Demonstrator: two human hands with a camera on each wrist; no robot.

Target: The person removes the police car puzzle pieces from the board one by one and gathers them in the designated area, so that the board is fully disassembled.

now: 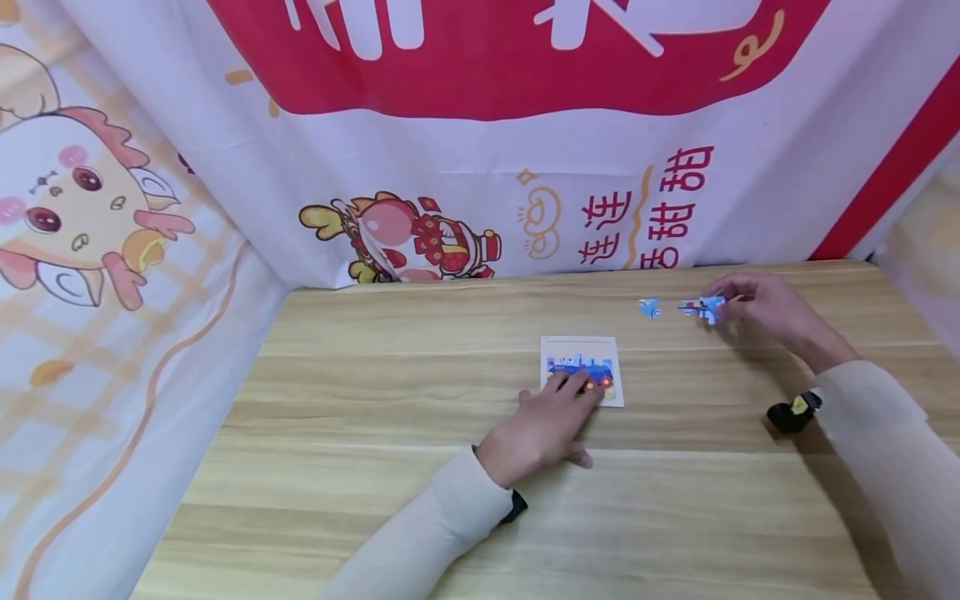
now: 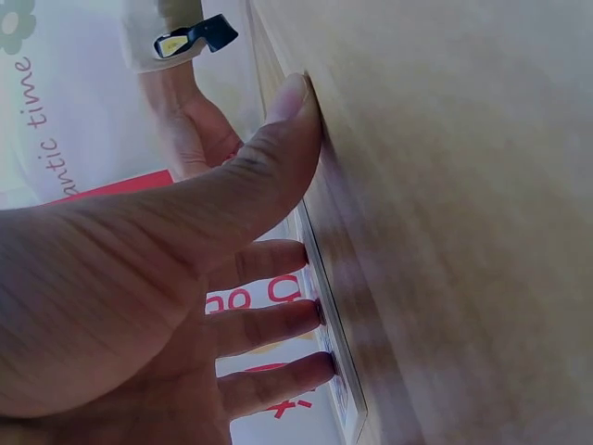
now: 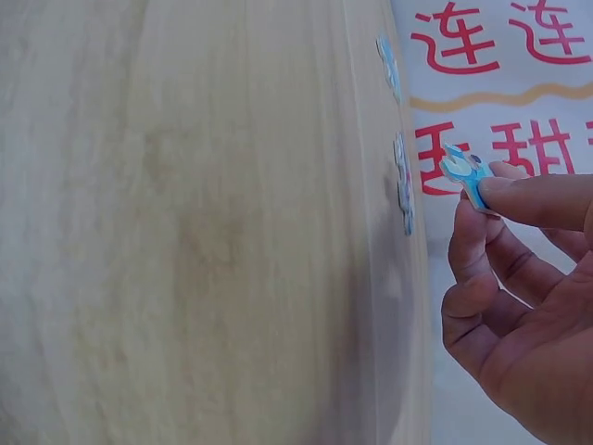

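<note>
A small white-framed puzzle board (image 1: 581, 342) with a blue vehicle picture lies on the table, in front of the person. My left hand (image 1: 542, 423) rests on its lower part, with straight fingers spread over the picture. In the left wrist view, the fingertips (image 2: 320, 365) touch the board's face and the thumb stands off to the side. My right hand (image 1: 776, 318) pinches a light blue puzzle piece (image 3: 467, 176) between thumb and index finger, above the table's far edge. Near it lie two loose puzzle pieces (image 1: 649, 308), one of them (image 3: 403, 185) closest to the right hand.
The wooden table (image 1: 375, 417) ends at the back against a hanging printed cloth (image 1: 465, 167) with red lettering and cartoon figures. Another patterned cloth (image 1: 112, 333) hangs along the left side. Each wrist wears a black strap device (image 1: 791, 414).
</note>
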